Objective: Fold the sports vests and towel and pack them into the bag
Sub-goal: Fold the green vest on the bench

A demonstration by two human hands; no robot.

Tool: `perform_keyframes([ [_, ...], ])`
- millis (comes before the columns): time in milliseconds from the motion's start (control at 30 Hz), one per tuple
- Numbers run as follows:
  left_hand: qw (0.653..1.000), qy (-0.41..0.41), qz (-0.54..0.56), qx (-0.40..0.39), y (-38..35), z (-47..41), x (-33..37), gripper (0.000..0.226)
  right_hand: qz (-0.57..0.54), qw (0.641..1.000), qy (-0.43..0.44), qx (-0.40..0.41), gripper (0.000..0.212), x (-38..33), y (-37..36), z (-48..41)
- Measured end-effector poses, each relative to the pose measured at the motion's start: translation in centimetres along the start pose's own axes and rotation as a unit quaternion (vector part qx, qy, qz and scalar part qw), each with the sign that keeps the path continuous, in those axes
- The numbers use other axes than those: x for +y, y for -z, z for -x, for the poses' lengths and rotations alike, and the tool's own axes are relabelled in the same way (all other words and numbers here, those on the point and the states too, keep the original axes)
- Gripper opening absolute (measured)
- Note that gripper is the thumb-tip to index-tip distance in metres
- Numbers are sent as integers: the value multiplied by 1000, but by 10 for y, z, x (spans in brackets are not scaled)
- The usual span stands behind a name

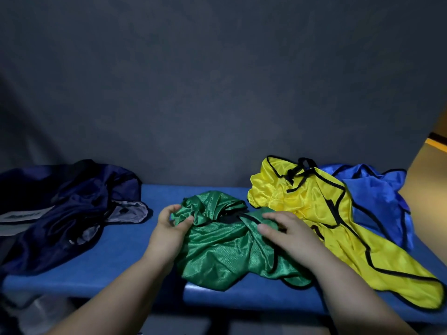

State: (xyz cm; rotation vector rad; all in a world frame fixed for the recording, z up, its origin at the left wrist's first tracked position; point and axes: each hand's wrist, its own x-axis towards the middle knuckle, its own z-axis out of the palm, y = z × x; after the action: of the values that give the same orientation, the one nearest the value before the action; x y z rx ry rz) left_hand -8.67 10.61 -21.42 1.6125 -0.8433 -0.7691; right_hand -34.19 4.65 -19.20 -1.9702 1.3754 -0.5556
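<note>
A crumpled green vest point(217, 252) with black trim lies in the middle of the blue bench point(125, 262). My left hand point(170, 226) pinches a fold of the green vest at its upper left. My right hand point(287, 230) rests on the vest's right side, fingers fairly straight. A yellow vest point(338, 228) with black trim sprawls to the right, partly under the green one. Behind the yellow vest lies a bright blue vest point(377, 197). A dark navy bag point(67, 213) slumps at the left of the bench. No towel can be made out.
A dark grey wall point(217, 93) rises right behind the bench. The bench's front edge runs just below the green vest. A strip of yellowish floor point(433, 165) shows at the far right.
</note>
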Motion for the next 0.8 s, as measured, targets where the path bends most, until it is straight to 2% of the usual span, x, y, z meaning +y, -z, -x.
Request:
perform_keyframes([
  [100, 1000, -3, 14, -24, -2, 1, 0, 14, 180, 984, 10, 11, 72, 0, -10, -3],
  [200, 998, 14, 48, -34, -5, 4, 3, 5, 245, 968, 13, 59, 54, 2, -12, -8],
  [267, 997, 7, 58, -40, -8, 8, 5, 6, 199, 975, 27, 98, 52, 2, -9, -9],
  [367, 994, 11, 65, -91, -20, 24, 9, 8, 57, 989, 76, 113, 61, -4, -8, -7],
  [467, 982, 20, 96, -159, -37, 38, 7, 8, -22, 994, 96, 37, 63, -10, -17, -4],
  [567, 969, 30, 152, -191, -46, 45, 6, 13, -31, 995, 91, -30, 65, -11, -28, -2],
  [667, 963, 43, 195, -183, -49, 46, 2, 19, -33, 997, 68, -34, 32, -12, -35, -2],
  [733, 963, 36, 191, -187, -48, 44, 0, 41, -32, 998, 54, -22, 3, -11, -36, -2],
  [800, 975, 6, 116, -187, -44, 42, 0, 48, -18, 999, 46, -3, 15, -10, -34, -3],
])
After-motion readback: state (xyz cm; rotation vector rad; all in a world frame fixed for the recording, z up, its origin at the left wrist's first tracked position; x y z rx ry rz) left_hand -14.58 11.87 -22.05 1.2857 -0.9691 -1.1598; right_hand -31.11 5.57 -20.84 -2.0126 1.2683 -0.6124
